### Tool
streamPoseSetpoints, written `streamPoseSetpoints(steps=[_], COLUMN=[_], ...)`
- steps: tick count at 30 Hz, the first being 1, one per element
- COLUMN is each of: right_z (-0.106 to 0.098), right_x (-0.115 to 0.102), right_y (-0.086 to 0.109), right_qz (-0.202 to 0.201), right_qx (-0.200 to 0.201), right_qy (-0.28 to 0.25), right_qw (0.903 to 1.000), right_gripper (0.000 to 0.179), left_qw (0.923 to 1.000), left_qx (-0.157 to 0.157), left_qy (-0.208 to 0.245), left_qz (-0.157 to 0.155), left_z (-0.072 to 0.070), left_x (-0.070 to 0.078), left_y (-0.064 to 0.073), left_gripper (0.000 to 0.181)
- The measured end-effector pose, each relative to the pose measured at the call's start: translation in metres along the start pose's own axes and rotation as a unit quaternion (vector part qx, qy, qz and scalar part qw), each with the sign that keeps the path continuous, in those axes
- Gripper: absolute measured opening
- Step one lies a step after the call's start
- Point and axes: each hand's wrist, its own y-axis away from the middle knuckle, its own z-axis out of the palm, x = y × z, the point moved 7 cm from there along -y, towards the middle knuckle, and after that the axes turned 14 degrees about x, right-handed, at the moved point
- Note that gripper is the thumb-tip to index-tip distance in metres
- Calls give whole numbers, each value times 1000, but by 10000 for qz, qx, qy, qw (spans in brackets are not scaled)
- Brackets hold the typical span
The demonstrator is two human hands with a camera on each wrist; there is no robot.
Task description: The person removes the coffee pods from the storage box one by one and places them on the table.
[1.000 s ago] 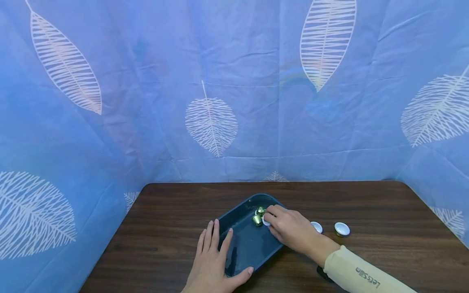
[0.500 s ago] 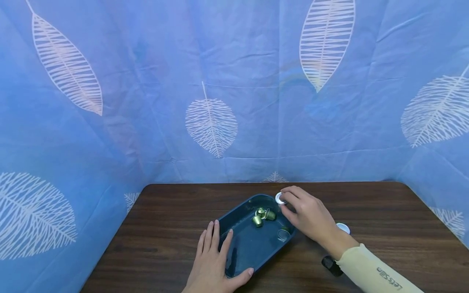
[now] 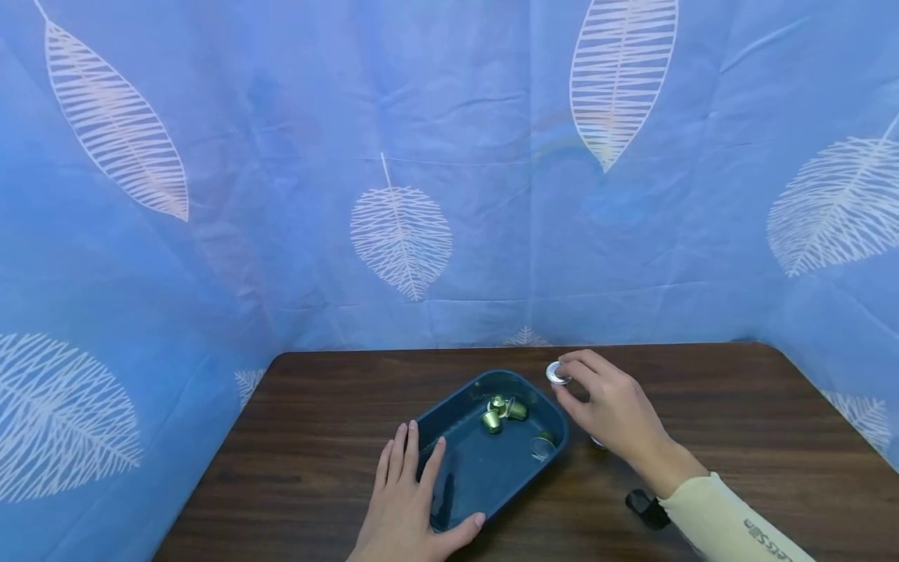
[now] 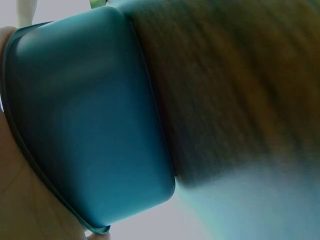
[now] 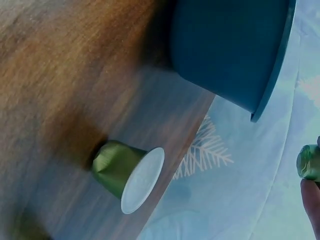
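My right hand (image 3: pixel 621 410) pinches a coffee capsule (image 3: pixel 555 372) by fingertips and thumb, its silvery-white lid facing me, just past the tray's far right corner. In the right wrist view the held capsule (image 5: pixel 308 163) shows its green side. My left hand (image 3: pixel 414 499) lies with straight fingers along the near left rim of the dark blue tray (image 3: pixel 485 476), thumb over the near end. Inside the tray several green capsules (image 3: pixel 492 421) cluster toward the far end. A ring-like shape (image 3: pixel 543 446), hard to make out, is by its right wall.
On the table, a green capsule with a white lid (image 5: pixel 142 180) lies on its side near the tray. A blurred green shape (image 5: pixel 27 225) shows at the lower left. The dark wood table (image 3: pixel 316 437) ends at a blue leaf-patterned curtain (image 3: pixel 485 234).
My right hand has come up out of the tray with a capsule and carried it over the rim to the right. My left hand has stayed in place on the tray.
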Motion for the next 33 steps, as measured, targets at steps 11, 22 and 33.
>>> streamPoseSetpoints(steps=[11,22,33], right_z=[-16,-21,-15], right_x=[3,11,13], right_y=[-5,13,28], right_qz=[404,643,1044], right_qx=[505,652,550], right_qy=[40,21,-34], right_qw=[9979,9958,9930], right_gripper=[18,19,16], left_qw=[9997,9991,9994], left_qx=[223,401,344], left_qy=[-83,-126,-72], left_qz=[67,90,31], left_z=[-1,-2,-3], left_x=[0,1,2], left_y=[-1,1,0], left_gripper=[100,99,98])
